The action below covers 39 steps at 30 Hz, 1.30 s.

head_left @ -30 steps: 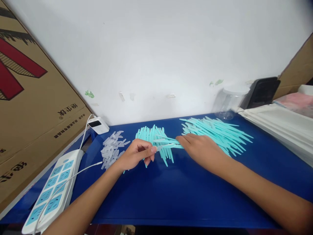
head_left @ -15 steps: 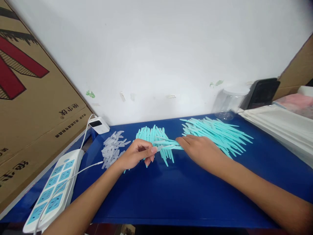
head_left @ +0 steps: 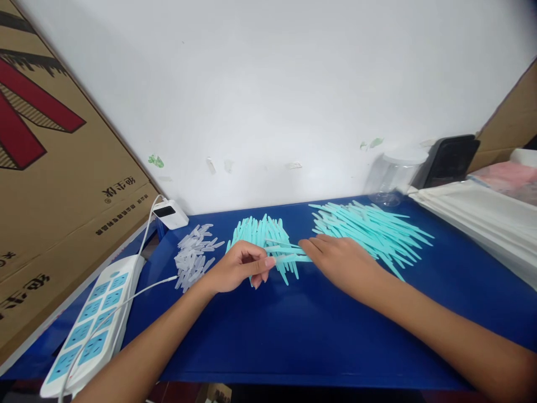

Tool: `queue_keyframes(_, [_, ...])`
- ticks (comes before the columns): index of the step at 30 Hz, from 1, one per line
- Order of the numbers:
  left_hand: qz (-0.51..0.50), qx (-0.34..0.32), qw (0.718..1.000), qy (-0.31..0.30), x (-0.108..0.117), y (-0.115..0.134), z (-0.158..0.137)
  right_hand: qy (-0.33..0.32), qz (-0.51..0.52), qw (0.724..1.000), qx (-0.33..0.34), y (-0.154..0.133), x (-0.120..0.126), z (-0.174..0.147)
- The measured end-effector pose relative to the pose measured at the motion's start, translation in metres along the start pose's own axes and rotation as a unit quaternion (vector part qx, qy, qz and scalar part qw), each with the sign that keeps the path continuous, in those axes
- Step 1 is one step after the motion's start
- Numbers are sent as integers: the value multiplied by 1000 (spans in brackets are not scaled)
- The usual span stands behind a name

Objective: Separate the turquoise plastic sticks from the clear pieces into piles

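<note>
My right hand [head_left: 331, 254] is closed round a few slim turquoise eyebrow razors [head_left: 291, 258], whose ends point left. Between thumb and fingertips, my left hand [head_left: 245, 266] pinches a small clear cap at the end of the lowest of them; the cap is mostly hidden by the thumb. Behind both hands lies a pile of turquoise razors [head_left: 262, 228]. A larger heap of razors [head_left: 373, 229] spreads beyond my right hand. Left of my left hand is a pile of translucent caps [head_left: 193, 254].
All this lies on a blue table [head_left: 293, 336] against a white wall. A white power strip [head_left: 94, 324] with a cable and a small white device [head_left: 171, 215] are at left. At right stand a clear jar [head_left: 396, 176], a black stand [head_left: 451, 160] and stacked white sheets [head_left: 482, 218].
My left hand has moved slightly right and the cap now meets the razor's end, where a gap showed before. My right hand has shifted a little left with the razors.
</note>
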<state>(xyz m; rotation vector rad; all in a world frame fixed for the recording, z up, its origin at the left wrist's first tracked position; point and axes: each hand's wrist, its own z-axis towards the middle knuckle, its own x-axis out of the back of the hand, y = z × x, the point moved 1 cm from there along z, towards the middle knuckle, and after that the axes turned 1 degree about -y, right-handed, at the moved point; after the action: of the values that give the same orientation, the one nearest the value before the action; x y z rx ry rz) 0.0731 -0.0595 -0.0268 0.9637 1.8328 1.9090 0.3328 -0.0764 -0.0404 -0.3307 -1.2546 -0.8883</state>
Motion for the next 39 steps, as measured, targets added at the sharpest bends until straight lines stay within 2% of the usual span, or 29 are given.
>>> queue_keyframes(8, [-52, 37, 997, -41, -12, 1, -2, 30, -23, 999, 23, -12, 0, -3])
queue_keyframes(13, [-35, 37, 999, -18, -19, 4, -5, 51, -38, 998, 28, -15, 2, -5])
queue_keyframes(19, [7, 62, 998, -21, -26, 4, -6, 54, -51, 997, 27, -16, 5, -6])
queue_keyframes(24, [33, 41, 999, 8, -30, 6, -6, 60, -50, 997, 20, -17, 8, -5])
queue_keyframes(26, [62, 25, 997, 25, -33, 4, -5, 44, -43, 998, 12, -15, 8, -4])
queue_keyframes(28, [134, -20, 989, 67, -34, 3, -4, 22, -26, 999, -12, -10, 6, -2])
queue_keyframes(29, [186, -58, 976, 102, -34, 2, -4, 13, -8, 999, -31, -7, 5, 0])
queue_keyframes(31, [287, -149, 925, 201, -30, 2, -6, 4, 60, 995, -85, 2, 4, 2])
queue_keyframes(33, [336, -224, 857, 321, -23, 4, -8, 11, 177, 974, -144, 9, 6, 4])
queue_keyframes(35, [319, -263, 806, 423, -13, 4, -9, 20, 326, 927, -186, 11, 9, 6])
queue_keyframes(36, [296, -275, 796, 450, -9, 4, -9, 17, 402, 894, -197, 10, 10, 7])
queue_keyframes(37, [267, -285, 798, 460, -6, 3, -8, 9, 473, 857, -203, 7, 12, 7])
queue_keyframes(39, [214, -307, 821, 431, -5, 0, -5, -23, 584, 786, -202, -2, 12, 7])
